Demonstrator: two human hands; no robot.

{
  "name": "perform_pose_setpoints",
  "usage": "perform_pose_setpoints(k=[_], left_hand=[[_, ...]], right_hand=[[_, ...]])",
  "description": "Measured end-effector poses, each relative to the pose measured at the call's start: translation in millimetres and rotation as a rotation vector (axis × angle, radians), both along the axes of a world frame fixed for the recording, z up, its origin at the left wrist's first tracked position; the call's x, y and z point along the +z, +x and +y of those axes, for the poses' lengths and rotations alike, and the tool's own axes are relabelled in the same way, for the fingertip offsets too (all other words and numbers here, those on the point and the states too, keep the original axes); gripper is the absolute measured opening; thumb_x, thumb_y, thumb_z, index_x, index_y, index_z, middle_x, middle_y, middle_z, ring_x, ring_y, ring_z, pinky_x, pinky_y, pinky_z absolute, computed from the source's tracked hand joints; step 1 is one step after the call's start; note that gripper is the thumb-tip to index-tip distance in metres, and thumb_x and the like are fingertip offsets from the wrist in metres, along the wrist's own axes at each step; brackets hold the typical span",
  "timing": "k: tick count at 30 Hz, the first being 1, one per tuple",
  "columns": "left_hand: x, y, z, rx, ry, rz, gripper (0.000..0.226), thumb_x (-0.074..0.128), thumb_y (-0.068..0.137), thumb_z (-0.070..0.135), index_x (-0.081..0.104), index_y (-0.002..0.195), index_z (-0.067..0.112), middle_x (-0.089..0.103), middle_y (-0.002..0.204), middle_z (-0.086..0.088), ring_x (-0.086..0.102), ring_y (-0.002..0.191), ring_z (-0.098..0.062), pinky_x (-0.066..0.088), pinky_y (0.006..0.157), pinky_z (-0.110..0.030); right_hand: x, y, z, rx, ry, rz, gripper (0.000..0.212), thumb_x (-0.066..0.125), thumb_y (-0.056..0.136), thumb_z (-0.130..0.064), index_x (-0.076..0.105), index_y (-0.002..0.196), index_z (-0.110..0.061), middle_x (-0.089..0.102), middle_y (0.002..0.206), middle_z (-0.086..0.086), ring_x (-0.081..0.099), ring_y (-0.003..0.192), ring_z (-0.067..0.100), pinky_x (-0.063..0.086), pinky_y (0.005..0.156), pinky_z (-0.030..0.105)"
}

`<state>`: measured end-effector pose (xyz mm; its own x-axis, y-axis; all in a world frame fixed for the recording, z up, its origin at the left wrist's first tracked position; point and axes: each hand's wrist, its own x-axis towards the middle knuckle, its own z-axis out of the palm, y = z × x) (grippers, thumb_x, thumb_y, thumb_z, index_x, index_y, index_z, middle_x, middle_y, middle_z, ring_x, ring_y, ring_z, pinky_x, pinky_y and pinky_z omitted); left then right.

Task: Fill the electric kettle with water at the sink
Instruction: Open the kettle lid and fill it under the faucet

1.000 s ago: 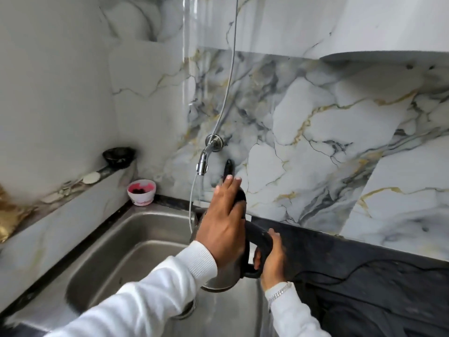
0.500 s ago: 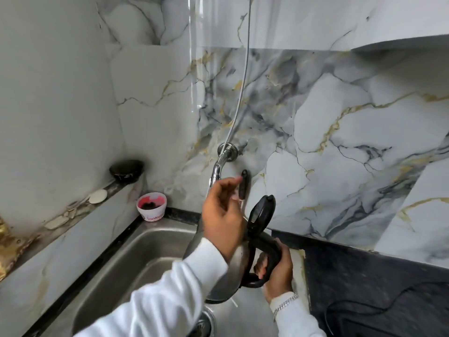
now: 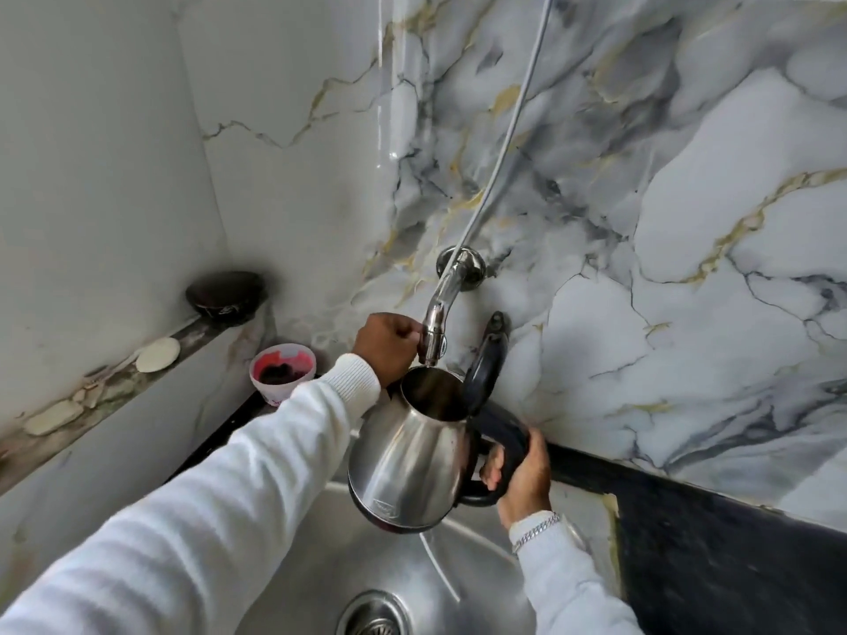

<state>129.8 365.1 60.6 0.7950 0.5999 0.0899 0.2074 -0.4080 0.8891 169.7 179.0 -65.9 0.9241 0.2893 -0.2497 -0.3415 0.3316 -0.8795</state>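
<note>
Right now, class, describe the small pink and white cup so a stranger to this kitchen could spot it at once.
Start at the steel sink and look to its far left corner, where the marble walls meet. The small cup stands there below the ledge, beyond the white sleeve. It alone is pink inside with a dark lump, unlike the black bowl and pale soap above.

White ribbed knit sleeves point(image 3: 220, 488) on both arms; silver chain bracelet point(image 3: 536, 530) at right wrist.

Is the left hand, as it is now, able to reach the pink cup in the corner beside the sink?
Probably yes. The left hand is at the tap, and the pink cup stands close to its left with nothing between them; it must only let go.
</note>
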Motion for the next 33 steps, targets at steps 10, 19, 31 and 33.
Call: perform_pose_setpoints(k=[10,19,31,33], left_hand=[[6,5,14,-0.203,-0.078,-0.026,0.020,0.050,0.082,-0.015,0.067,0.092,-0.015,0.065,0.049,0.009,0.058,0.048,0.003,0.052,0.064,-0.014],[16,-9,13,-0.306,-0.133,0.024,0.027,0.048,0.087,-0.009,0.067,0.105,-0.008,0.064,0.080,-0.011,0.055,0.069,-0.008,0.043,0.070,-0.015],[12,-11,-3,-0.088,-0.108,0.016,0.013,0.075,0.072,0.016,0.074,0.084,0.011,0.076,0.083,-0.009,0.070,0.090,-0.025,0.054,0.089,-0.031],[9,-12,-11,0.054,0.031,-0.017,0.012,0.075,0.065,0.030,0.071,0.072,0.021,0.070,0.069,0.004,0.068,0.078,-0.017,0.049,0.077,-0.022]], right_hand=[[5,3,8,0.019,0.038,-0.039,0.064,0.034,0.096,-0.039,0.036,0.037,-0.014,0.031,0.031,0.005,0.027,0.028,0.019,0.019,0.036,0.028],[5,2,5,-0.005,0.018,-0.078,0.063,0.033,0.093,-0.043,0.033,0.037,-0.014,0.029,0.032,0.005,0.027,0.030,0.019,0.021,0.037,0.027],[10,1,1,0.023,-0.010,-0.127,0.060,0.031,0.095,-0.041,0.035,0.042,-0.014,0.030,0.032,0.006,0.027,0.032,0.019,0.020,0.043,0.033],[12,-2,-1,0.021,-0.024,-0.131,0.058,0.032,0.094,-0.041,0.035,0.043,-0.014,0.031,0.033,0.006,0.027,0.032,0.019,0.020,0.042,0.032]])
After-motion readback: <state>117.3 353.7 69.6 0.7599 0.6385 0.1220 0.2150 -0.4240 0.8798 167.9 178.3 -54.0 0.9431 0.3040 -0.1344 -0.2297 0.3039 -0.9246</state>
